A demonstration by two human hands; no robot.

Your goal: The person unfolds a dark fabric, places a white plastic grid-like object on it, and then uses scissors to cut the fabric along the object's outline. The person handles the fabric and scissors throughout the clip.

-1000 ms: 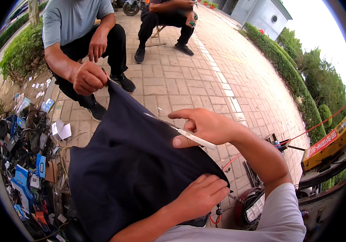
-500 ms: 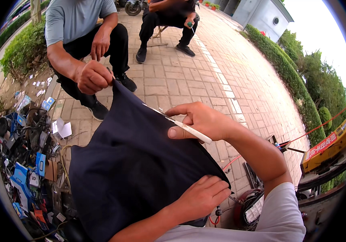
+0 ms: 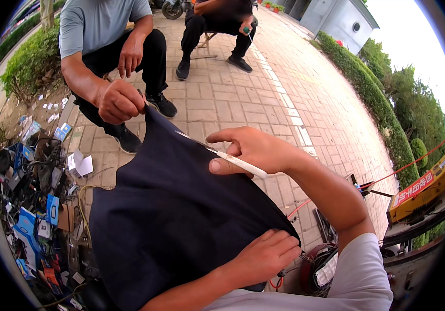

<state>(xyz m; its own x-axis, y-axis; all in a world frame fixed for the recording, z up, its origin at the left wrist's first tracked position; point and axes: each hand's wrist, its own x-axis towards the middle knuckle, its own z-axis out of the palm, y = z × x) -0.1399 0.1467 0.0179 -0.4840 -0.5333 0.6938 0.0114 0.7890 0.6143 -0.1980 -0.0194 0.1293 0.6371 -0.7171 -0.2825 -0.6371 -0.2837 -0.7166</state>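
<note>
A dark navy cloth (image 3: 165,207) stretches in front of me, its far corner pinched and pulled up by another person's hand (image 3: 118,101). My right hand (image 3: 248,150) holds white-handled scissors (image 3: 240,163) near the cloth's right edge. The thumb and curled fingers are at the handle, and the index finger points out toward the left. One thin metal blade lies across the top of the cloth; the other blade is hidden. My left hand (image 3: 266,254) grips the cloth's near right edge, fingers curled over it.
A heap of cables, boxes and small electronics (image 3: 36,212) lies at the left. One person (image 3: 106,31) sits opposite, another (image 3: 220,26) farther back on a stool. Brick paving (image 3: 232,103) runs back to a hedge (image 3: 383,88). Coiled wire (image 3: 315,264) and a yellow machine (image 3: 422,181) are at the right.
My right hand and the scissors have shifted slightly up and left along the cloth, toward the held corner. My left hand stays on the near edge, and the other person's grip holds.
</note>
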